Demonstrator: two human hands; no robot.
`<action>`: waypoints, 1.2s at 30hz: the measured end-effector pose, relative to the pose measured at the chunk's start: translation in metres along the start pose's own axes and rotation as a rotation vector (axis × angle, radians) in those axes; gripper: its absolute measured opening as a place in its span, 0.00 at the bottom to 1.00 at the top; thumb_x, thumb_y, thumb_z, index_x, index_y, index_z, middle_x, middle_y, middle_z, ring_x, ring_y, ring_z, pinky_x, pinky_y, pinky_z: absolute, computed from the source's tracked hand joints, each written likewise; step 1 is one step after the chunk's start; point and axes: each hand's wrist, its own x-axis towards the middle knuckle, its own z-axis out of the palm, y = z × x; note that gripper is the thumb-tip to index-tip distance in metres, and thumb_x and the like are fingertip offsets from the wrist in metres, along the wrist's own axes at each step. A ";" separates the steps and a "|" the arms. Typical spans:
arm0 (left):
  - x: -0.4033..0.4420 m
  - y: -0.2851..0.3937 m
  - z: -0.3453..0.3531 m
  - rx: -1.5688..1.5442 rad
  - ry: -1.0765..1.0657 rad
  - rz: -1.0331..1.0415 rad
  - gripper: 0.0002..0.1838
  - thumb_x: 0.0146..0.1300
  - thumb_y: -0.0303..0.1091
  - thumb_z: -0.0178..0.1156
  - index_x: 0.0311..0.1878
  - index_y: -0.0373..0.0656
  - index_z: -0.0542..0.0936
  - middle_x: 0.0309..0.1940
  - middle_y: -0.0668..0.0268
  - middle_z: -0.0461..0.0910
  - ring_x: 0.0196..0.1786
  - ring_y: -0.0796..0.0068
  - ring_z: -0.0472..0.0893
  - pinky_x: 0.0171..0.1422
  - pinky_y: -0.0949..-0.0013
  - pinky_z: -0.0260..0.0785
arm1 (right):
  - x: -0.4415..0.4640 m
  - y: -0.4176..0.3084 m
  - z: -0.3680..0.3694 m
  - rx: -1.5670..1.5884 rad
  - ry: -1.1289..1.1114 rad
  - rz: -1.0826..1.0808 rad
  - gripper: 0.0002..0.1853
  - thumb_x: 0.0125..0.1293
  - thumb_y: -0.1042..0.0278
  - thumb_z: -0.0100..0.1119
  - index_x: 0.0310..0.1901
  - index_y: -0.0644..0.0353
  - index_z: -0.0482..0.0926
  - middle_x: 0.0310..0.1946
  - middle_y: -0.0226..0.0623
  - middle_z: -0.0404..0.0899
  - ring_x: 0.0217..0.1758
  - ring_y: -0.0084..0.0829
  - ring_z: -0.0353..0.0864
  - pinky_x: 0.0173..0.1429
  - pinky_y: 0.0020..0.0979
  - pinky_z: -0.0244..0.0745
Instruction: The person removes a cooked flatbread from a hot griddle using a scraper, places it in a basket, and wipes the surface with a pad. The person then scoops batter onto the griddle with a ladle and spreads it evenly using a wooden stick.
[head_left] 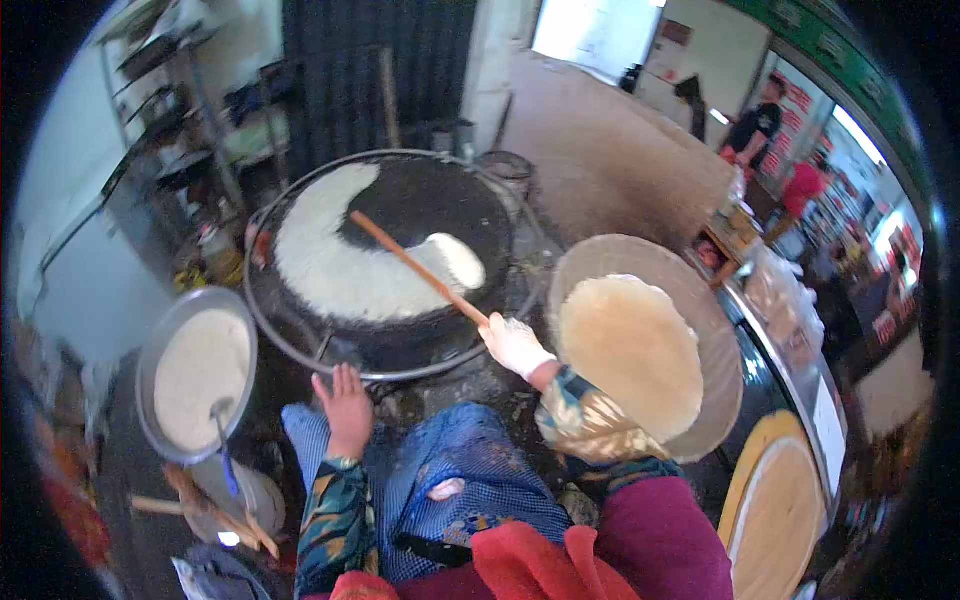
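Note:
My right hand (514, 345), in a white glove, is closed round the lower end of a wooden stick (415, 268). The stick slants over a large round black griddle (420, 190). Pale batter (325, 255) covers the griddle's left and near side in a curved band. A thicker white lump of batter (458, 260) sits beside the stick on the right. My bare left hand (346, 412) is open with fingers extended, close to the metal ring (400, 376) around the griddle; whether it touches the ring I cannot tell.
At left stands a metal bowl (150, 400) of batter with a blue-handled ladle (229, 470), above a bucket (265, 490) and wooden sticks (205, 505). At right, a wide basket (725, 360) holds a round flatbread (630, 350). A yellow-rimmed round board (775, 510) lies beyond. People (755, 130) stand far right.

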 end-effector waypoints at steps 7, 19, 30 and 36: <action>0.004 -0.026 0.000 -0.033 0.041 -0.070 0.25 0.60 0.29 0.47 0.60 0.29 0.71 0.66 0.50 0.67 0.71 0.55 0.63 0.74 0.31 0.28 | 0.033 0.048 0.025 -0.158 0.122 0.135 0.18 0.70 0.52 0.44 0.37 0.60 0.75 0.31 0.53 0.82 0.36 0.54 0.82 0.43 0.51 0.76; 0.008 -0.019 -0.007 -0.083 0.043 -0.210 0.28 0.59 0.31 0.50 0.64 0.34 0.68 0.67 0.51 0.64 0.71 0.53 0.62 0.71 0.27 0.36 | 0.004 0.021 0.031 -0.189 0.142 -0.163 0.19 0.69 0.50 0.47 0.38 0.60 0.72 0.28 0.57 0.80 0.33 0.60 0.80 0.42 0.55 0.74; -0.003 0.050 -0.010 0.000 -0.049 0.008 0.27 0.64 0.32 0.43 0.66 0.30 0.66 0.69 0.50 0.63 0.75 0.56 0.57 0.74 0.30 0.32 | 0.003 0.030 0.033 -0.267 0.065 -0.023 0.19 0.69 0.48 0.48 0.37 0.60 0.73 0.31 0.59 0.80 0.38 0.60 0.80 0.43 0.53 0.74; -0.006 0.026 -0.013 0.090 -0.058 0.032 0.26 0.66 0.32 0.42 0.66 0.32 0.67 0.69 0.52 0.64 0.75 0.57 0.58 0.75 0.31 0.31 | 0.027 0.048 0.028 -0.229 0.133 0.093 0.19 0.69 0.49 0.45 0.41 0.59 0.73 0.33 0.56 0.81 0.39 0.58 0.81 0.46 0.54 0.74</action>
